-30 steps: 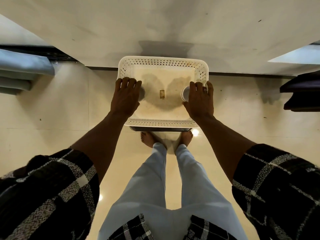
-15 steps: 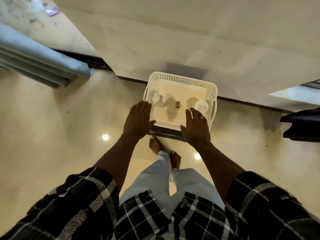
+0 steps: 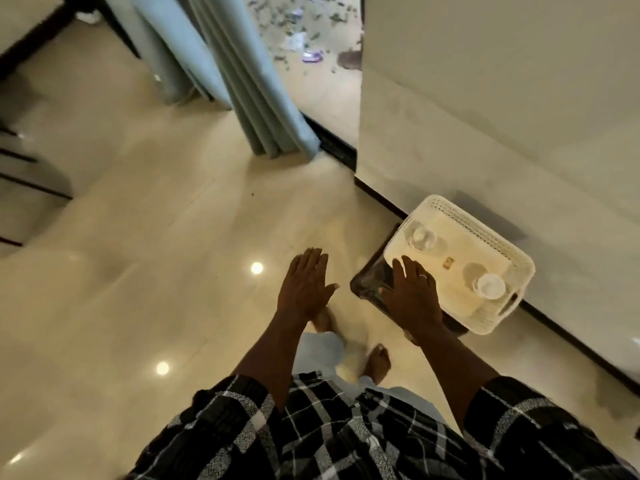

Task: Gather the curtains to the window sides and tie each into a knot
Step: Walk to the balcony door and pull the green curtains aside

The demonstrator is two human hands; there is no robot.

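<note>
Pale blue curtains (image 3: 242, 81) hang well ahead of the left hand (image 3: 304, 285) and right hand (image 3: 412, 296), both flat-fingered, holding nothing.

Tile floor (image 3: 173, 271): curtain hem (image 3: 284, 147), dark stand (image 3: 367, 287) (glass, perhaps).

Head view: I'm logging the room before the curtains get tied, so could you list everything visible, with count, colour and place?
curtain: 1, pale blue, hanging in folds to the floor, top centre
basket: 1, white, perforated, beside the right wall
stand: 1, dark, under the basket
clear cup: 1, basket's far-left end
white cup: 1, basket's near-right end
small item: 1, brown, basket's middle, too small to identify
floor: cream, glossy
wall: white, right
left hand: open, empty, above the floor
right hand: open, ringed, over the basket's near edge
feet: 2, bare, below the hands
shirt: black-and-white plaid, bottom
</note>
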